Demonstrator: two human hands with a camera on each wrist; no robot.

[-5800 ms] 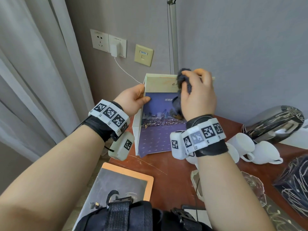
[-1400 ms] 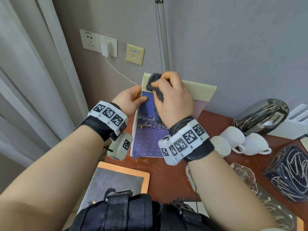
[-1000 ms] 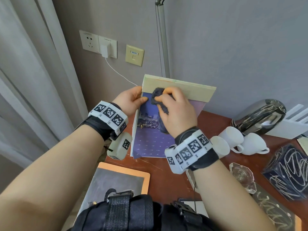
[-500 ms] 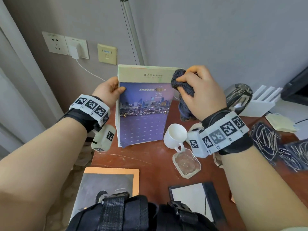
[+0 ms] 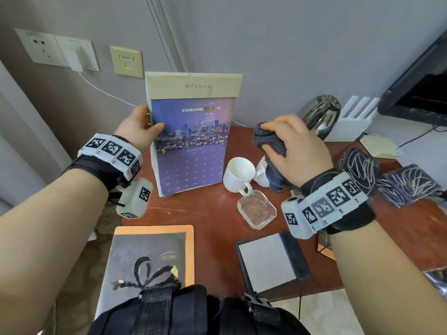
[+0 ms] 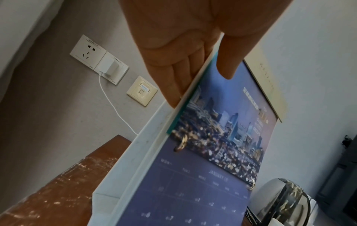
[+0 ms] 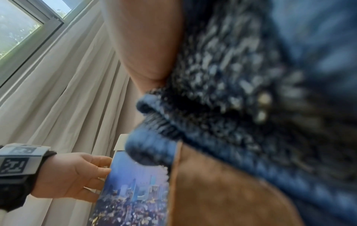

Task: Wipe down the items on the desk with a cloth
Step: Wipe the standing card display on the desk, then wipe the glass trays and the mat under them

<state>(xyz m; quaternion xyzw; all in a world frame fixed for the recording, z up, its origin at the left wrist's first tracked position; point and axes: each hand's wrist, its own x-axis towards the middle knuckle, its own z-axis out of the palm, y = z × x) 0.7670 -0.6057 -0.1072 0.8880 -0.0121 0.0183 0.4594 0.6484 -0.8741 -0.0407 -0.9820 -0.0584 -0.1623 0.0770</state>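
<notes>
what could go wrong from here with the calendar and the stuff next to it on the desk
1. The desk calendar stands upright, held only at its left edge by the left hand; letting go carelessly could tip it onto the white cup.
2. The right hand holds the dark cloth bunched above the cups; its hanging end might snag or knock one into the glass ashtray.

Purple-blue calendar [image 5: 191,146] with cream header, dark blue cloth [image 5: 271,143], white cups [image 5: 238,174], red-brown desk [image 5: 210,221].
</notes>
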